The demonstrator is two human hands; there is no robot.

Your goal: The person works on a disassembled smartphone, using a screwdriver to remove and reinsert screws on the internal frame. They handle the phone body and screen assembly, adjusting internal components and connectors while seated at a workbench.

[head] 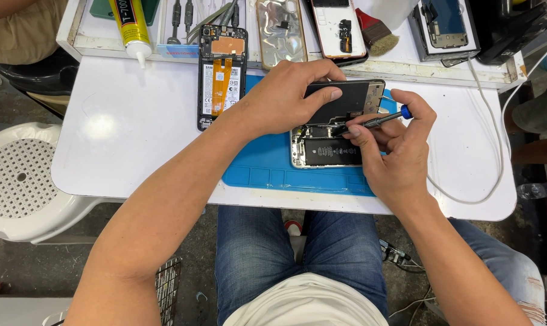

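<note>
An opened phone body [324, 151] with a black battery lies on a blue work mat [267, 169]. My left hand [285, 96] grips its lifted black screen panel [346, 99], holding it tilted up over the body. My right hand [394, 145] pinches a small screwdriver [376, 121] with a blue cap, its tip at the upper inner edge of the body.
A second opened phone with an orange flex [222, 75] lies left of the mat. A raised white tray edge [165, 51] at the back holds a glue tube [131, 27], tools, phone parts and a brush [376, 30]. A white cable [496, 151] loops at right. A white stool [20, 181] stands left.
</note>
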